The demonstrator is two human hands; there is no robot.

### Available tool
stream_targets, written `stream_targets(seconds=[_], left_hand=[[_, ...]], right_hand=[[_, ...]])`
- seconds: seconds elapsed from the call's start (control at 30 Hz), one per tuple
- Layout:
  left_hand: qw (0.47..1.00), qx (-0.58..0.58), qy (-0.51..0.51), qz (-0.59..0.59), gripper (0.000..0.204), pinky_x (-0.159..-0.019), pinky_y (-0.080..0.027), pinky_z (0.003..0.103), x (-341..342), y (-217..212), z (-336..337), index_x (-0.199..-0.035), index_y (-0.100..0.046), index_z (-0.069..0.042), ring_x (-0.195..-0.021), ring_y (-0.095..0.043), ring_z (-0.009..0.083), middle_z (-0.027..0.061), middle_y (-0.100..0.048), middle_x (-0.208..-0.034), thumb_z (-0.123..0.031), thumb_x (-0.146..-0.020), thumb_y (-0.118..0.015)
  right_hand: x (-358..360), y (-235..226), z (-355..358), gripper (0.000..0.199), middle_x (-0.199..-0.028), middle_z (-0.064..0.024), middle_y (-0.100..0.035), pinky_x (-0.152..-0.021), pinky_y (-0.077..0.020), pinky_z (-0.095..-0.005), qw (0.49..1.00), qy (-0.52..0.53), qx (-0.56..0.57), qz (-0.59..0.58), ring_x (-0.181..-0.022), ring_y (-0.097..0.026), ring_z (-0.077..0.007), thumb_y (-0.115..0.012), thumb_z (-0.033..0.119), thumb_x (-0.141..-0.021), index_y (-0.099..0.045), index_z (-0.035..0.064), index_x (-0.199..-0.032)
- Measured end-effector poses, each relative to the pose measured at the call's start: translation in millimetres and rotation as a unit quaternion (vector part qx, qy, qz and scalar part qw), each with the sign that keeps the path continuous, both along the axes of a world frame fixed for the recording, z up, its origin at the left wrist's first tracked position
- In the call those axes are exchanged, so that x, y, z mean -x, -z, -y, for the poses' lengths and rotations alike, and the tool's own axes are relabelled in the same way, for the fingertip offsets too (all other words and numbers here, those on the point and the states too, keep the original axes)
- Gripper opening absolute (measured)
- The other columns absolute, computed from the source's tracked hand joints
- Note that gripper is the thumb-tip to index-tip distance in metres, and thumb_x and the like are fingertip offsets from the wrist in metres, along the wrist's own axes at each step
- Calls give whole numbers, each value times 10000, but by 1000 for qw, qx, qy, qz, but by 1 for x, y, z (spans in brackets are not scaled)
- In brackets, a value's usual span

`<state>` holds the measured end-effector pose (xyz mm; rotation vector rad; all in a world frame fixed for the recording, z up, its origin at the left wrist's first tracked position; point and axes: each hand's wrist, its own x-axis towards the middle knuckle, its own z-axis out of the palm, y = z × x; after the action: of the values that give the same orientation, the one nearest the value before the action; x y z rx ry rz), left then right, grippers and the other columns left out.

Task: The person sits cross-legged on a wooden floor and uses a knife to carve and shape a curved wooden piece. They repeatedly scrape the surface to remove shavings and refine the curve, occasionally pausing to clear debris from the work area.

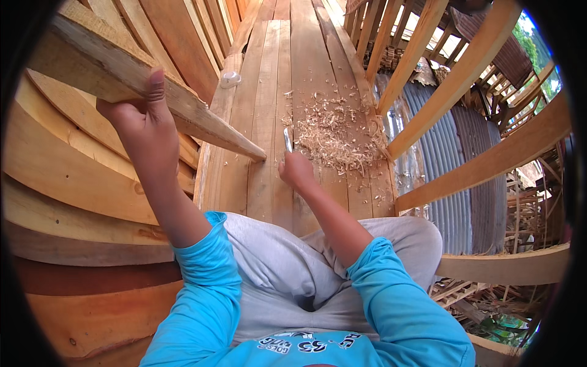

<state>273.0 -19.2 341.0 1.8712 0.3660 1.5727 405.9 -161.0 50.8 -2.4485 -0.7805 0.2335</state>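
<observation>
Left hand (143,116) grips the wooden beam (195,116); right hand (298,171) is closed round a metal-bladed tool (288,140), handle hidden. Beam lies left of our right hand, long axis slanting from upper left down toward it; lower end, seemingly on the plank floor (260,192), is nearer our right hand. Blade points away from us, long axis running roughly forward, just beside shavings (336,131).

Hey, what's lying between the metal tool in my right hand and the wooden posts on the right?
Curled wood shavings, scattered over the floorboards, lie between the metal tool in your right hand and the wooden posts; the head view shows them.
</observation>
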Motion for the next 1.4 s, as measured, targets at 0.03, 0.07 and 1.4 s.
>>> stream_targets(seconds=[0.03,0.07,1.4], left_hand=[[1000,-2,-6,-12,687,-1029,-413,368,3,-4,6,-1378,-273,56,-1190,-516,274,230,-467,-1297,-304,-956,-678],[1000,-4,-12,-23,657,-1034,-410,371,5,-7,11,-1377,-266,63,-1205,-513,291,249,-466,-1309,-296,-978,-646],[944,-164,-287,-2,1111,-1173,-188,495,78,-22,-49,-1436,-75,113,-1373,-189,377,290,-132,-1433,-368,-784,-836]], right_hand=[[0,-2,0,260,-894,-231,-659,-756,-538,-499,1000,0,-2,0,-852,-665,-400,-656,230,-848,-643,-12,-944],[-1,-5,-1,263,-893,-229,-658,-753,-539,-499,1000,-1,-3,0,-851,-666,-398,-657,234,-850,-641,-8,-954],[-58,-77,21,302,-938,-190,-702,-840,-540,-464,997,18,45,62,-955,-668,-366,-692,309,-830,-701,32,-948]])
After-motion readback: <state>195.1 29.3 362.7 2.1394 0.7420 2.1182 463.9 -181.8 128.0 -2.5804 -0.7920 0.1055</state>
